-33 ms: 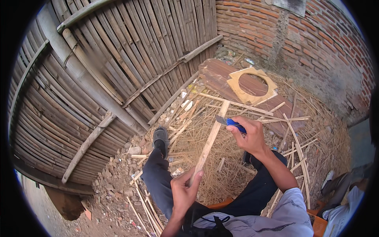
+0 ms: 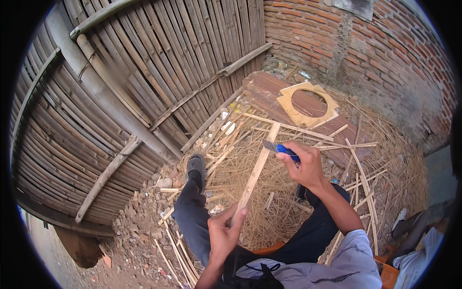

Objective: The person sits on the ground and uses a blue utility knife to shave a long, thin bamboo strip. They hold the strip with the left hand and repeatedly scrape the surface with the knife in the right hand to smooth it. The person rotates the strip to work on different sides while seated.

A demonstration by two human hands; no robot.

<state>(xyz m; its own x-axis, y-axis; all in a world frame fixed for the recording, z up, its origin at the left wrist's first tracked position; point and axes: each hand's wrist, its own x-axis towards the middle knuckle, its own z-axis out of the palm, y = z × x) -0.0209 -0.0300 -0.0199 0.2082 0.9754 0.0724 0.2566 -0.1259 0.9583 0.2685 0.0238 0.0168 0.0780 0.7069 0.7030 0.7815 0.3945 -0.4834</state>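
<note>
My left hand point(image 2: 222, 234) grips the near end of a long flat bamboo slat point(image 2: 255, 172), which points away from me toward the brick wall. My right hand point(image 2: 303, 166) holds a blue-handled knife point(image 2: 280, 149), its blade laid against the slat near the far end. Under both hands lies a thick heap of pale bamboo shavings and thin strips point(image 2: 269, 212). My left leg in dark trousers stretches forward, with a dark sandal point(image 2: 196, 167) on the foot.
A bamboo fence point(image 2: 120, 96) fills the left side, a red brick wall point(image 2: 365, 43) the far right. A brown board point(image 2: 269, 94) carries a flat cardboard piece with a round hole point(image 2: 308, 103). Loose slats point(image 2: 363, 180) lie right; rubble point(image 2: 144, 226) left.
</note>
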